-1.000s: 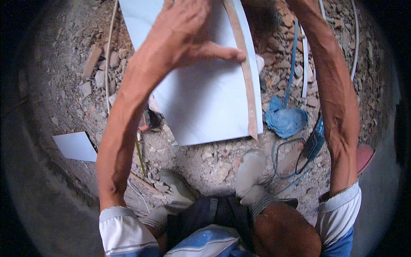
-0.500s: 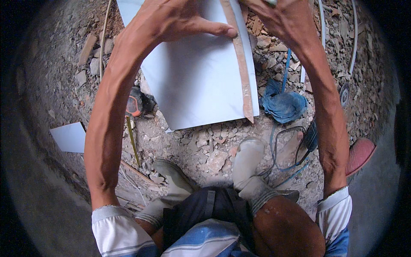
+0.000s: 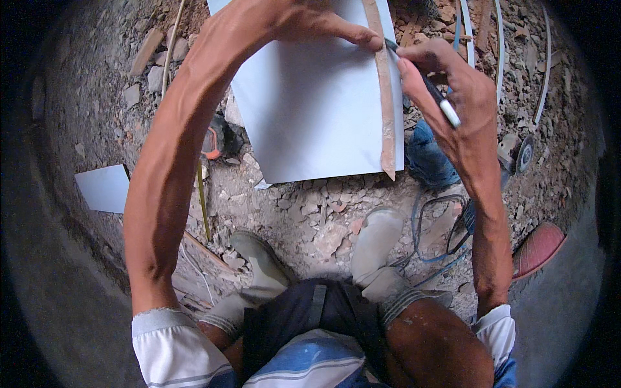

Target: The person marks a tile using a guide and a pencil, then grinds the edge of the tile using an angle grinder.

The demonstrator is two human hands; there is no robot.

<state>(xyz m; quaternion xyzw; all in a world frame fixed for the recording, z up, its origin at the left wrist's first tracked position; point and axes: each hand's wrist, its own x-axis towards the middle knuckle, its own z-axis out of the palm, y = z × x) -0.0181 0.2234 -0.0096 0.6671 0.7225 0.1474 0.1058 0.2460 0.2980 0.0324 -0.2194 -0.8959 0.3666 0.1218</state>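
With the left hand [image 3: 304, 22] pressing fingers flat on the wooden strip [image 3: 387, 97] and the right hand [image 3: 453, 97] closed around a marker [image 3: 430, 87] just beside it, the strip could slip on the smooth tile [image 3: 310, 110], skewing the line

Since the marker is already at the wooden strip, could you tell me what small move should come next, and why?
Probably draw the marker in the right hand toward the person along the wooden strip: the left hand pins the strip flat on the pale tile, and the tip sits at its far edge.

No packages, labels, signs or screens appear anywhere in this view. Nothing visible on the ground carries printed markings.
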